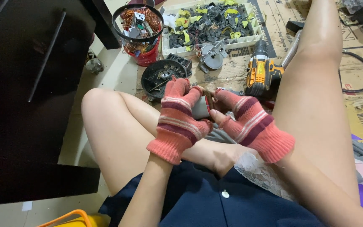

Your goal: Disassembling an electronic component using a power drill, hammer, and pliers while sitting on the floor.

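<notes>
Both my hands wear pink striped fingerless gloves and meet above my lap. My left hand (178, 120) and my right hand (248, 120) together grip a small grey metal part (200, 107) with a brownish edge, held between the fingers. Most of the part is hidden by the gloves. I sit on the floor with bare knees raised on either side.
A yellow-and-black cordless drill (262, 75) lies just beyond my hands. Behind it stand a white tray of dark and yellow scrap pieces (210, 44), a red bucket of copper wire (141, 29), a round black dish (162, 75) and a metal disc (211, 59). A dark cabinet (26, 84) fills the left.
</notes>
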